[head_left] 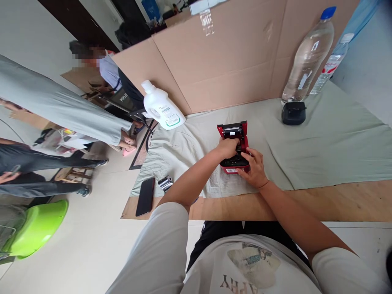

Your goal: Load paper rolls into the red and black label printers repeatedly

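A small red and black printer-like device (234,165) stands on the cloth in front of me with its lid raised, showing a roller under the lid. My left hand (229,148) reaches into its open middle with the fingers curled down; whatever they pinch is hidden. From the right, my right hand (255,168) grips the device's side and front corner, its thumb at the front and its fingers over the right edge. Shiny silver rolls (165,183) lie by my left forearm, next to a dark phone (145,197).
A white jug (163,108) leans at the left by the cardboard wall (226,61). At the back right are a large water bottle (309,61), a smaller bottle (332,65) and a black case (294,113). Other people stand and sit at the left, beyond the table.
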Demonstrator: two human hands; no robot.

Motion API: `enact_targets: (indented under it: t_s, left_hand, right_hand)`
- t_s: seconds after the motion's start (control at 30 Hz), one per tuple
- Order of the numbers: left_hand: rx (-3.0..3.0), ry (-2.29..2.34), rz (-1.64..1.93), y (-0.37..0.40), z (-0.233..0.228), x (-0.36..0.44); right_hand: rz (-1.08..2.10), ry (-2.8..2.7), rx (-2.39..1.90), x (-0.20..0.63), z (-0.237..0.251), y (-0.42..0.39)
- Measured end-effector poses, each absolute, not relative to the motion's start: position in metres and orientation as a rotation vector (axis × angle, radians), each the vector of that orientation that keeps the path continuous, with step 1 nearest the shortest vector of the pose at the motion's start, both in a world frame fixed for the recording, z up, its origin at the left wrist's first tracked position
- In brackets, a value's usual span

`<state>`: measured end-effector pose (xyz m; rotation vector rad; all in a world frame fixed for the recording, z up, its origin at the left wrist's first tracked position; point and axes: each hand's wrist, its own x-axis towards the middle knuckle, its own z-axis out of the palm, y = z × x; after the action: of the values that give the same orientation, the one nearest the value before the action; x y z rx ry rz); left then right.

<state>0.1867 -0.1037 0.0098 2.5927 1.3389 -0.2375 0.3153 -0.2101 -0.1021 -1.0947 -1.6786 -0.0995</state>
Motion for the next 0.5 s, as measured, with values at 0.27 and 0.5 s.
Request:
enact_targets:
  t_s: [0.27,0.5]
  left_hand:
    - [2.513,1.130,0.511,-0.102,-0.012,0.170]
    - [2.417,1.234,1.328,-0.102,-0.013,0.149]
  right_hand:
    - [-0.104,-1.715,-1.156,0.316,-0.100,-0.213]
    - [-0.188,-1.726,-1.123,0.314,-0.100,-0.213]
